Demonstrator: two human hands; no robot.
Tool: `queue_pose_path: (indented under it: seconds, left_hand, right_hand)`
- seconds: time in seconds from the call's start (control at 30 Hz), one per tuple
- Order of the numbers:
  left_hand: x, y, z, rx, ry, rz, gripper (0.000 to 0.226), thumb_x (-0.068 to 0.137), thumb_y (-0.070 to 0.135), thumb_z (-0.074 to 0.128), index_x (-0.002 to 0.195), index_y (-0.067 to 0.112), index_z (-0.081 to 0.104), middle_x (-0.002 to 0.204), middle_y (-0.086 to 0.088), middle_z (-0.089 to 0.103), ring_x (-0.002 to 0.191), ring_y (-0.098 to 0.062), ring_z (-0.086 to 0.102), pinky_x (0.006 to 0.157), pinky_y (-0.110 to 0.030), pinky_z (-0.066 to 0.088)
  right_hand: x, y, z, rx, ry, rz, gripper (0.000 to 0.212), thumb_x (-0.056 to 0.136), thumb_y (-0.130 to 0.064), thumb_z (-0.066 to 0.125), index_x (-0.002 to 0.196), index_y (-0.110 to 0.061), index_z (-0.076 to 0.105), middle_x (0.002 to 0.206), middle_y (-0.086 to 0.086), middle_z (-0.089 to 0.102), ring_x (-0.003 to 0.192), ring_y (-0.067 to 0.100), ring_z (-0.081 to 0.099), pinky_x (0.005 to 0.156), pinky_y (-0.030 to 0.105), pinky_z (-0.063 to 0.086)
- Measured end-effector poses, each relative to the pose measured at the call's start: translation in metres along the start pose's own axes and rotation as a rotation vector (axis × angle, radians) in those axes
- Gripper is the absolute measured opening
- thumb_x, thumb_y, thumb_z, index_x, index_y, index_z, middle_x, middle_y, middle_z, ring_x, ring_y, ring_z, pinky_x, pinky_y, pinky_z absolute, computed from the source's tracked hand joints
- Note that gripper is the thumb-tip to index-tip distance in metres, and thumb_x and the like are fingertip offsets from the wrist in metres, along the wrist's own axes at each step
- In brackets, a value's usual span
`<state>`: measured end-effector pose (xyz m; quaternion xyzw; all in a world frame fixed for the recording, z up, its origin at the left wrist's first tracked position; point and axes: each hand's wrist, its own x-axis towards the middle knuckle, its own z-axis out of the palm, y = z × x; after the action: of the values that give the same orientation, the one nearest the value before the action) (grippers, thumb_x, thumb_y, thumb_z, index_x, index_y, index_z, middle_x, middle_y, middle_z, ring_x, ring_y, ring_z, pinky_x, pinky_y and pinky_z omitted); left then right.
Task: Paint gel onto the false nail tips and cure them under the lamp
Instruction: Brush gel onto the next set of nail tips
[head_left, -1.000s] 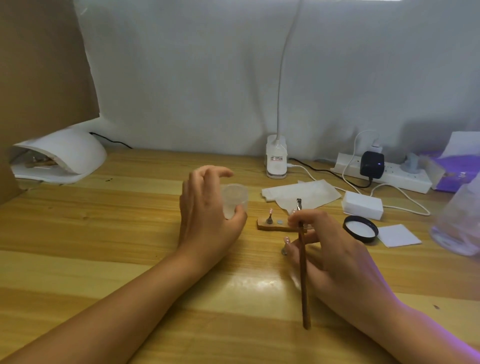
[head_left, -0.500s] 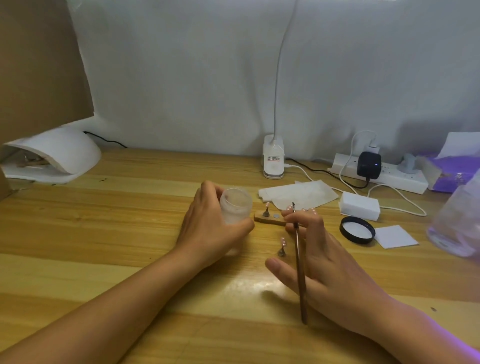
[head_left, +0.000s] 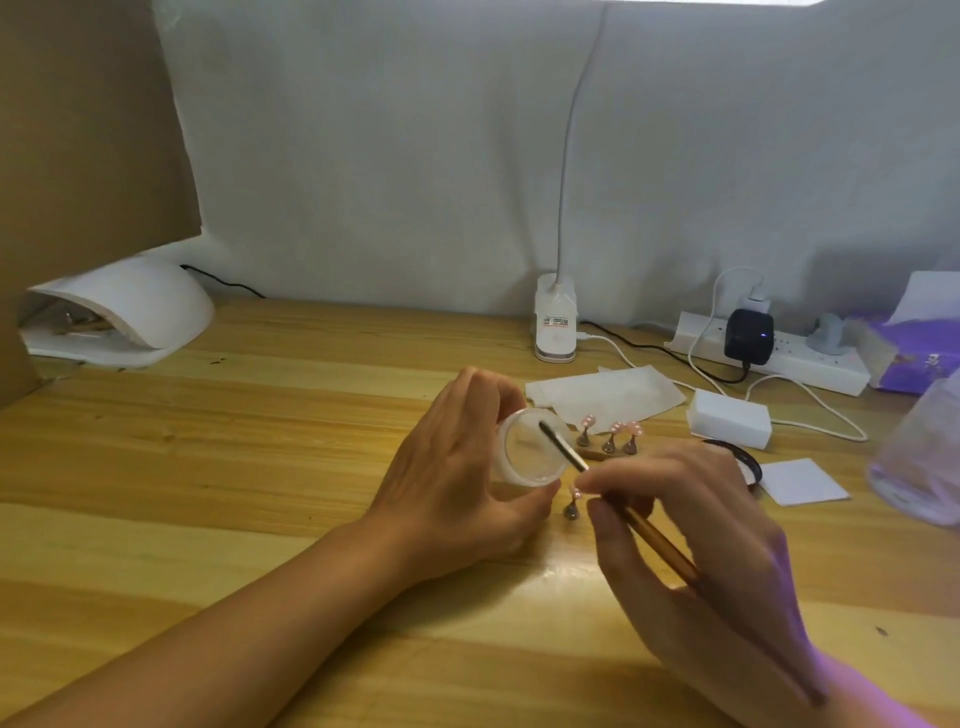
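My left hand (head_left: 457, 483) holds a small clear gel jar (head_left: 530, 452), tilted with its mouth toward me. My right hand (head_left: 696, 535) grips a brush (head_left: 618, 499) with a gold-brown handle; its dark tip is inside the jar's mouth. Behind the hands, three pink false nail tips on metal stands (head_left: 610, 436) sit on a small wooden base. A single stand with a nail tip (head_left: 573, 505) rests on the table between my hands. The white curing lamp (head_left: 130, 312) sits at the far left, with something inside it.
A black jar lid (head_left: 748, 462) lies partly behind my right hand. White pads (head_left: 802, 480), a white block (head_left: 727, 426), paper wipes (head_left: 608, 397), a power strip (head_left: 769, 358), a desk lamp base (head_left: 556, 325), a purple tissue box (head_left: 914, 358) and a clear bottle (head_left: 919, 457) crowd the right side.
My left hand lifted the jar and tilted its mouth toward me. My right hand swung the brush from upright and put its tip into the jar.
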<state>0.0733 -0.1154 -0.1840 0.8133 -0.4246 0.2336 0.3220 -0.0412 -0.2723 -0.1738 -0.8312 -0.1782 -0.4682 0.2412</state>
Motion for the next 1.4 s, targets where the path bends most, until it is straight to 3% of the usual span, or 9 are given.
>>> queue_pose_path:
  seconds: [0.17, 0.27, 0.4, 0.57, 0.9, 1.07, 1.2, 1.3, 1.4]
  left_hand:
    - [0.000, 0.003, -0.001, -0.013, 0.038, 0.039, 0.054, 0.075, 0.051, 0.069, 0.109, 0.020, 0.040, 0.101, 0.005, 0.047, 0.085, -0.014, 0.049, 0.067, -0.036, 0.049]
    - [-0.001, 0.004, -0.001, -0.013, 0.049, 0.077, 0.056, 0.073, 0.050, 0.071, 0.108, 0.019, 0.040, 0.100, 0.005, 0.047, 0.083, -0.015, 0.048, 0.064, -0.037, 0.048]
    - [-0.001, 0.003, 0.000, -0.004, 0.040, 0.109, 0.061, 0.070, 0.048, 0.075, 0.109, 0.020, 0.037, 0.101, 0.005, 0.046, 0.083, -0.013, 0.046, 0.063, -0.035, 0.048]
    - [-0.001, 0.002, 0.001, 0.015, 0.039, 0.134, 0.063, 0.068, 0.045, 0.077, 0.109, 0.020, 0.037, 0.100, 0.004, 0.047, 0.081, -0.013, 0.045, 0.061, -0.034, 0.048]
    - [-0.001, 0.002, 0.001, 0.050, 0.022, 0.109, 0.062, 0.068, 0.045, 0.077, 0.109, 0.020, 0.037, 0.100, 0.004, 0.047, 0.081, -0.014, 0.044, 0.060, -0.031, 0.047]
    - [0.000, 0.003, 0.000, 0.046, 0.040, 0.037, 0.054, 0.074, 0.050, 0.071, 0.108, 0.020, 0.042, 0.098, 0.007, 0.047, 0.084, -0.013, 0.046, 0.072, -0.031, 0.043]
    - [-0.001, 0.002, 0.000, 0.050, 0.057, -0.012, 0.052, 0.075, 0.053, 0.067, 0.109, 0.023, 0.042, 0.099, 0.011, 0.050, 0.088, -0.009, 0.047, 0.082, -0.029, 0.037]
    - [0.001, -0.002, 0.001, 0.053, 0.104, -0.177, 0.054, 0.076, 0.054, 0.068, 0.111, 0.027, 0.036, 0.101, 0.013, 0.049, 0.091, -0.006, 0.045, 0.091, -0.027, 0.028]
    - [0.005, -0.009, -0.001, -0.013, 0.088, -0.426, 0.056, 0.080, 0.045, 0.072, 0.114, 0.027, 0.031, 0.104, 0.014, 0.049, 0.090, -0.007, 0.043, 0.093, -0.027, 0.024]
  right_hand:
    - [0.000, 0.006, 0.001, 0.054, 0.000, 0.076, 0.018, 0.087, -0.023, 0.059, 0.103, -0.025, 0.065, 0.097, -0.021, 0.064, 0.096, 0.000, 0.060, 0.082, 0.035, 0.047]
    - [0.000, 0.006, 0.002, 0.077, -0.007, 0.164, 0.017, 0.087, -0.031, 0.058, 0.104, -0.028, 0.055, 0.094, -0.020, 0.061, 0.085, 0.008, 0.061, 0.073, 0.040, 0.051]
    - [-0.001, 0.006, 0.003, 0.041, -0.015, 0.149, 0.015, 0.089, -0.035, 0.057, 0.101, -0.027, 0.053, 0.087, -0.024, 0.054, 0.082, 0.002, 0.056, 0.074, 0.035, 0.049]
    - [0.000, 0.008, 0.004, 0.013, -0.027, 0.126, 0.015, 0.087, -0.031, 0.058, 0.095, -0.019, 0.061, 0.085, -0.019, 0.055, 0.077, 0.002, 0.054, 0.068, 0.040, 0.051]
    - [-0.001, 0.006, 0.002, 0.049, -0.033, 0.143, 0.013, 0.088, -0.033, 0.058, 0.100, -0.026, 0.056, 0.086, -0.022, 0.058, 0.085, 0.000, 0.056, 0.075, 0.035, 0.049]
    - [-0.001, 0.003, -0.002, 0.200, -0.004, 0.126, 0.017, 0.092, -0.025, 0.051, 0.109, -0.025, 0.051, 0.089, -0.006, 0.069, 0.090, 0.020, 0.067, 0.078, 0.043, 0.051]
    - [-0.001, 0.002, -0.003, 0.185, -0.004, 0.083, 0.016, 0.089, -0.021, 0.054, 0.104, -0.023, 0.055, 0.089, -0.003, 0.068, 0.085, 0.021, 0.066, 0.076, 0.047, 0.050]
    - [0.001, 0.002, -0.004, 0.162, 0.001, 0.135, 0.009, 0.088, -0.031, 0.056, 0.094, -0.027, 0.051, 0.080, -0.013, 0.061, 0.075, 0.011, 0.062, 0.069, 0.034, 0.051]
    - [0.004, 0.004, -0.002, 0.221, -0.011, 0.368, 0.011, 0.089, -0.038, 0.055, 0.095, -0.035, 0.046, 0.078, -0.013, 0.065, 0.070, 0.009, 0.065, 0.063, 0.021, 0.052]
